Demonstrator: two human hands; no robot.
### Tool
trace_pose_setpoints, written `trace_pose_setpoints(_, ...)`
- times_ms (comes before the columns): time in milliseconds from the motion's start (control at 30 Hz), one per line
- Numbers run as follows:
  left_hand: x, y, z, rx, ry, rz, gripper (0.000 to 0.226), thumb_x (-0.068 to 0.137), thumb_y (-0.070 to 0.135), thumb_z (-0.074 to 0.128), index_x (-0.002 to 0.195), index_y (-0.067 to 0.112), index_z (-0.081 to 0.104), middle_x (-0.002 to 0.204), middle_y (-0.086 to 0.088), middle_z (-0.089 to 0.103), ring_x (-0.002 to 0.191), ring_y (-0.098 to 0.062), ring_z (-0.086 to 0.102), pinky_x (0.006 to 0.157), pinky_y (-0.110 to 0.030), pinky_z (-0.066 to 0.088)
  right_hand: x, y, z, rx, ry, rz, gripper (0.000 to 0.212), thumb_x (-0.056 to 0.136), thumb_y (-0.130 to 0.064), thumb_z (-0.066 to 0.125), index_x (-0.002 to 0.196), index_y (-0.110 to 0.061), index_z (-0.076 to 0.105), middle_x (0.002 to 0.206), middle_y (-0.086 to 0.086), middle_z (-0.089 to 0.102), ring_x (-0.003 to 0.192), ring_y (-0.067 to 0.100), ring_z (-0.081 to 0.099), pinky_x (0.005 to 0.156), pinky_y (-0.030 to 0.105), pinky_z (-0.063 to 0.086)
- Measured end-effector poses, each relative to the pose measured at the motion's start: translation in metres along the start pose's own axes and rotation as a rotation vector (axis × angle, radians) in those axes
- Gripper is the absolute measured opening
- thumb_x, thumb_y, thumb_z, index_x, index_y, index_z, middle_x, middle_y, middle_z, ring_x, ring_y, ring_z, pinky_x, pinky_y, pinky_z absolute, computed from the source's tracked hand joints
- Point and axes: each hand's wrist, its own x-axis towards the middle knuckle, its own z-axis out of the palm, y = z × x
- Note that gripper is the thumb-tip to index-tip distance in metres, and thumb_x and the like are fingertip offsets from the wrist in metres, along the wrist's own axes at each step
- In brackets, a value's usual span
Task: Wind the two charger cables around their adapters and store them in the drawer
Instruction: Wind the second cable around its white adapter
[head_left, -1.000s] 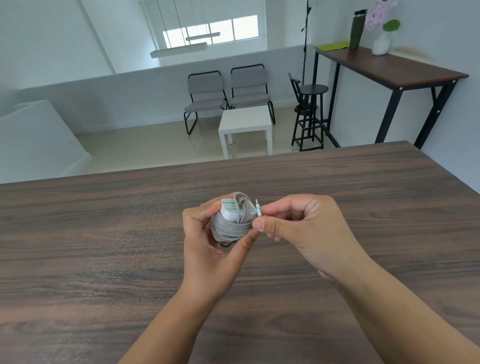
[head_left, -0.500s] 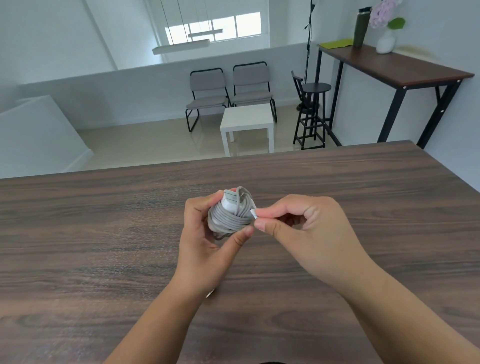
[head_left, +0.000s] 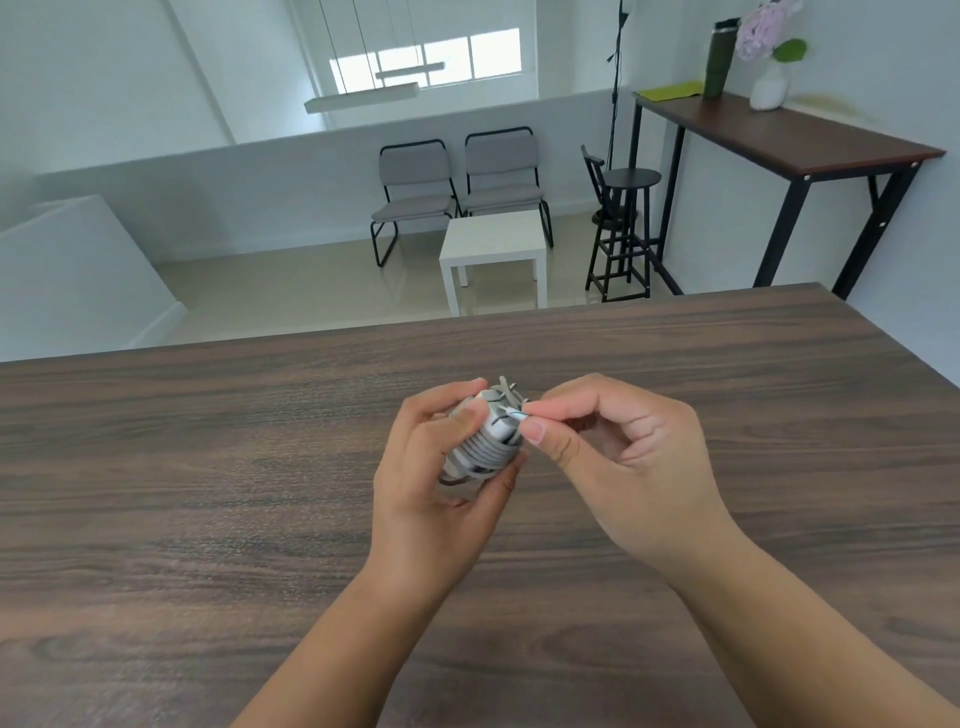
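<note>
- Head view: the left hand (head_left: 441, 483) curls round a white adapter (head_left: 493, 423) wrapped in coils of grey cable (head_left: 480, 454), held just above the middle of the dark wooden table (head_left: 208, 467).
- The right hand (head_left: 631, 467) pinches the cable's end plug (head_left: 518, 414) between thumb and forefinger, against the top of the bundle.
- Far beyond stand two grey chairs (head_left: 457, 189) and a white side table (head_left: 493, 244).

Grey cable (head_left: 480, 452) on a white adapter (head_left: 497, 422) (dark wood-grain table (head_left: 208, 467) beneath)
</note>
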Motion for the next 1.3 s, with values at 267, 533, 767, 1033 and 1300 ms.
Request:
trace_pose_setpoints(267, -0.005, -0.008, 0.0, 0.184, 0.103, 0.233, 0.067, 0.068, -0.002, 0.085, 0.12, 0.022, 0.048, 0.12, -0.017, 0.05, 0.101, -0.03, 0.063, 0.078, -0.035, 0.055, -0.005, -0.002, 0.008, -0.079, 0.049, -0.11, 0.004, 0.076, -0.002, 0.073, 0.077, -0.003, 0.069, 0.078, 0.005, 0.071, 0.077, 0.021, 0.068, 0.071, 0.036, 0.055)
trace_pose_setpoints(533, 0.001, -0.022, -0.011, 0.315, 0.047, 0.421, 0.048, 0.07, -0.004, 0.082, 0.107, 0.016, 0.059, 0.116, -0.016, 0.052, 0.091, -0.028, 0.056, 0.072, -0.036, 0.051, -0.008, -0.002, 0.013, -0.205, 0.099, -0.048, 0.003, 0.076, -0.007, 0.075, 0.078, -0.009, 0.073, 0.077, -0.003, 0.072, 0.077, 0.015, 0.069, 0.07, 0.03, 0.055)
trace_pose_setpoints(767, 0.001, -0.022, -0.01, 0.342, 0.058, 0.412, 0.042, 0.075, -0.001, 0.08, 0.107, 0.022, 0.066, 0.118, -0.011, 0.054, 0.09, -0.03, 0.055, 0.067, -0.042, 0.05, -0.003, -0.006, 0.013, -0.284, 0.132, -0.024, 0.004, 0.07, -0.012, 0.077, 0.071, -0.01, 0.074, 0.071, -0.006, 0.073, 0.07, 0.01, 0.069, 0.067, 0.03, 0.056)
trace_pose_setpoints(1033, -0.004, -0.028, -0.011, 0.352, 0.045, 0.457, 0.042, 0.076, 0.003, 0.081, 0.106, 0.029, 0.067, 0.115, -0.005, 0.057, 0.09, -0.031, 0.052, 0.072, -0.04, 0.051, 0.009, -0.012, 0.006, -0.046, 0.016, 0.34, 0.01, 0.067, -0.002, 0.079, 0.064, -0.01, 0.074, 0.064, 0.007, 0.072, 0.057, 0.01, 0.06, 0.056, 0.028, 0.049)
trace_pose_setpoints(1300, -0.001, -0.032, -0.015, 0.394, 0.026, 0.496, 0.045, 0.075, 0.005, 0.082, 0.109, 0.031, 0.068, 0.115, -0.003, 0.057, 0.091, -0.03, 0.052, 0.085, -0.032, 0.049, 0.011, -0.006, 0.002, 0.27, -0.017, 0.57, 0.002, 0.071, 0.0, 0.075, 0.073, 0.0, 0.074, 0.068, 0.012, 0.072, 0.062, 0.016, 0.062, 0.058, 0.022, 0.051)
